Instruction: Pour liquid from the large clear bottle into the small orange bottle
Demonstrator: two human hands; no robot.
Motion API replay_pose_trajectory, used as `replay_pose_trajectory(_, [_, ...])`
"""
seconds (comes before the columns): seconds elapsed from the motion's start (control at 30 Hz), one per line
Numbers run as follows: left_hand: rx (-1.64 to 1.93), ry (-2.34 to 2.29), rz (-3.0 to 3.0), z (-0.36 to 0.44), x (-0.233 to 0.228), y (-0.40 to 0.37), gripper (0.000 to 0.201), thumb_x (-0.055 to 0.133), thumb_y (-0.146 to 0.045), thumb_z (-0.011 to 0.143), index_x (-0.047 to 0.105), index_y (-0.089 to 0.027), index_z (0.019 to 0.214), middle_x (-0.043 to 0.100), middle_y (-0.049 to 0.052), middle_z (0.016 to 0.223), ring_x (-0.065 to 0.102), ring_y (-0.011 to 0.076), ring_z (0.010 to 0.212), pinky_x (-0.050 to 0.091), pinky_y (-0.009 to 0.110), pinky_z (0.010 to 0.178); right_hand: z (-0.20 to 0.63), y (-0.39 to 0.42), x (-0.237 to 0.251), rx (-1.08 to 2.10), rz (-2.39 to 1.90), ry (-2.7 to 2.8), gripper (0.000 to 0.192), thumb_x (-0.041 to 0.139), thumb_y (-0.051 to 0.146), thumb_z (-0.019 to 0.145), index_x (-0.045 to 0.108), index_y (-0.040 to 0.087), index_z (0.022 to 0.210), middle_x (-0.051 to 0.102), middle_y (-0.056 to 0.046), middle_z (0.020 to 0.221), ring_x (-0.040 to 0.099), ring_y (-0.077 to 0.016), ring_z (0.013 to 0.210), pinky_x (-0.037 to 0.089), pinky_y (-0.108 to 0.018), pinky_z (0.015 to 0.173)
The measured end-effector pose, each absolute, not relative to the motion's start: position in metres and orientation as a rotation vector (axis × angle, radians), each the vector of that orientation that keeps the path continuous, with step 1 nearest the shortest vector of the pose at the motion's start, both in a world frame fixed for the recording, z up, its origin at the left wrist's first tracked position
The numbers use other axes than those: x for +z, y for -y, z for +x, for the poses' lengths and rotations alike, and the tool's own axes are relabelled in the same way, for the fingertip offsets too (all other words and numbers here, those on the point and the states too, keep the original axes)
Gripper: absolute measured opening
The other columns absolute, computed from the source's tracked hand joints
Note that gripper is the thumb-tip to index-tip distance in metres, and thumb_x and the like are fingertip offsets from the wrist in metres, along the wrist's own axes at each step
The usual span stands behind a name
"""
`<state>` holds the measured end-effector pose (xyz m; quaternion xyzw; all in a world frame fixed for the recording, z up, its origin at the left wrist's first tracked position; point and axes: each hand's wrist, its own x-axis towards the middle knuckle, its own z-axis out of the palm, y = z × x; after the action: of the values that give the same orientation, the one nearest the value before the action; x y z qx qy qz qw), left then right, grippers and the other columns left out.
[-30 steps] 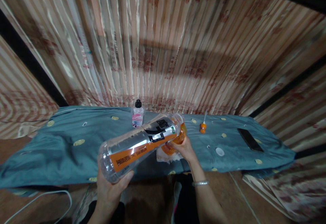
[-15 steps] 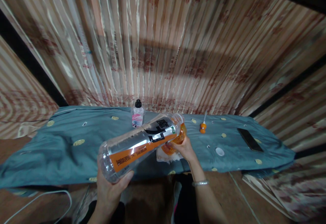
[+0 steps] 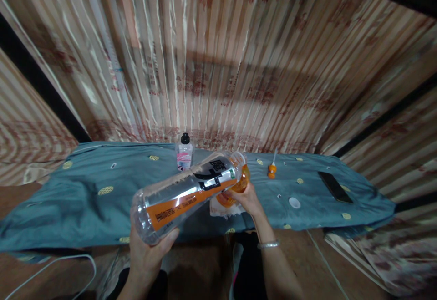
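My left hand [image 3: 150,250] is wrapped round the base of a large clear plastic bottle [image 3: 191,190] with an orange and silver label. The bottle is tilted, its open neck up and to the right, over an orange translucent bottle [image 3: 243,181]. Around that orange bottle my right hand [image 3: 246,198] is closed; much of it is hidden behind the clear bottle. Beneath it lies a white cloth [image 3: 218,210]. Whether liquid passes between the two bottles I cannot tell. An orange spray-pump top [image 3: 272,171] with a thin tube lies to the right.
A clear bottle with black cap and pink label [image 3: 185,154] stands at the back. On the teal cloth-covered surface [image 3: 82,200] are a white round lid [image 3: 294,203] and a dark phone [image 3: 335,187] to the right. Striped curtains [image 3: 218,63] hang behind. A white cable [image 3: 68,258] lies at lower left.
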<state>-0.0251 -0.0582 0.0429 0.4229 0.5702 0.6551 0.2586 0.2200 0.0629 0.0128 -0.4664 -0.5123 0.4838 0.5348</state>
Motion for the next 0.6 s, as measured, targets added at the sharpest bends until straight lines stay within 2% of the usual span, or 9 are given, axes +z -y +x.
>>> replay_pose_trajectory(0.2, [1.804, -1.538, 1.099, -0.0264, 0.0379, 0.0575, 0.059, 0.086, -0.053, 0.061, 0.06, -0.022, 0.104, 0.069, 0.009, 0.114, 0.066, 0.0339, 0.111, 0.05, 0.053, 0.105, 0.2206, -0.0638, 0.0099, 1.16, -1.125, 1.201, 0.057, 0.094, 0.037, 0.05, 0.066, 0.022, 0.097, 0.081, -0.007, 0.103, 0.076, -0.0298, 0.097, 0.059, -0.043, 0.091])
replay_pose_trajectory(0.47, [1.796, -1.552, 1.124, -0.027, 0.0398, 0.0574, 0.063, 0.085, -0.053, 0.061, 0.06, -0.02, 0.108, 0.068, 0.011, 0.116, 0.067, 0.0346, 0.11, 0.051, 0.052, 0.103, 0.2198, -0.0632, 0.0127, 1.164, -1.113, 1.201, 0.056, 0.094, 0.036, 0.049, 0.067, 0.023, 0.096, 0.081, -0.006, 0.1, 0.076, -0.0297, 0.095, 0.059, -0.044, 0.09])
replay_pose_trajectory(0.6, [1.789, -1.549, 1.106, -0.0255, 0.042, 0.0584, 0.056, 0.085, -0.052, 0.061, 0.06, -0.021, 0.1, 0.069, 0.009, 0.114, 0.068, 0.0337, 0.108, 0.052, 0.05, 0.101, 0.2196, -0.0635, 0.013, 1.177, -1.111, 1.202, 0.057, 0.094, 0.037, 0.049, 0.067, 0.023, 0.096, 0.081, -0.006, 0.1, 0.076, -0.0302, 0.096, 0.059, -0.045, 0.091])
